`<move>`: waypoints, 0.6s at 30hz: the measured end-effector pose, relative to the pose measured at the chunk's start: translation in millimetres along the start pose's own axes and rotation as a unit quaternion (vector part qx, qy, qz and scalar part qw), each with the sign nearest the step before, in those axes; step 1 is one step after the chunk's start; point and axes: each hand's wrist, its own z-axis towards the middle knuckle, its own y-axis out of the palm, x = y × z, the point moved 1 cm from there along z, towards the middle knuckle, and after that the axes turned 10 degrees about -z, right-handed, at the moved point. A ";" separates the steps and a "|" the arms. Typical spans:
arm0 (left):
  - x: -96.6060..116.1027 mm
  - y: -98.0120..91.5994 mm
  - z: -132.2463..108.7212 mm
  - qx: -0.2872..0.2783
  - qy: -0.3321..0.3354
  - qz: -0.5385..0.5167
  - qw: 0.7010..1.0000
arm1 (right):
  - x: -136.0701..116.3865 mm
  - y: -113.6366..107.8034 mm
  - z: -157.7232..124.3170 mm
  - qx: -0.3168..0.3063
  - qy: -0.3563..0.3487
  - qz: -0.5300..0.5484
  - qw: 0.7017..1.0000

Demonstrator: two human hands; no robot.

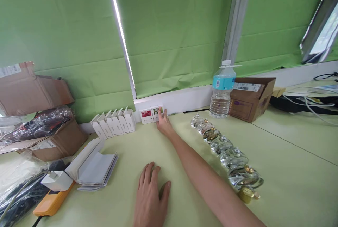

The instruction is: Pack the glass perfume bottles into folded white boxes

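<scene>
At the foot of the wall, my right hand (164, 124) has its fingers on the front and right side of a small white box with a green picture (155, 115). A matching white box with a red flower picture (146, 115) stands upright beside it on the left. My left hand (151, 198) lies palm down on the table, empty, with its thumb apart from the fingers. To the left of the two picture boxes, several narrow white boxes (114, 125) stand in a row with open tops.
A row of glass bottles (221, 146) with metal tops runs down the right. Behind them stand a water bottle (221, 96) and a cardboard box (245, 102). Flattened white cartons (96, 169), an orange device (52, 202) and cardboard boxes (55, 140) lie left.
</scene>
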 end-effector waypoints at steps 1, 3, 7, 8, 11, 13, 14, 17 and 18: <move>-0.1 0.0 -0.1 0.000 0.002 -0.002 1.000 | -0.4 0.2 -0.5 0.003 0.001 -0.001 1.000; 0.1 -0.1 -0.3 0.005 0.000 -0.011 1.000 | -2.0 -0.8 -1.1 0.012 0.003 -0.004 1.000; 3.0 -2.4 -0.2 0.021 -0.024 -0.053 0.998 | -7.8 -10.5 1.1 0.050 0.004 -0.003 0.999; 4.1 -3.7 0.3 0.026 -0.036 -0.068 0.997 | -9.8 -14.5 2.2 0.063 0.001 0.000 0.998; 6.8 -10.6 3.5 0.056 -0.070 -0.117 0.989 | -17.5 -27.9 4.6 0.094 -0.021 0.016 0.995; 7.6 -16.6 6.8 0.083 -0.074 -0.154 0.982 | -24.2 -35.8 4.7 0.105 -0.044 0.036 0.993; 7.4 -19.6 8.5 0.093 -0.071 -0.176 0.977 | -28.2 -39.1 4.3 0.107 -0.056 0.049 0.992; 4.6 -26.3 13.3 0.107 -0.068 -0.254 0.959 | -42.1 -45.3 3.3 0.102 -0.079 0.097 0.987; 3.2 -27.7 14.5 0.111 -0.069 -0.277 0.952 | -47.5 -46.2 3.5 0.097 -0.083 0.115 0.985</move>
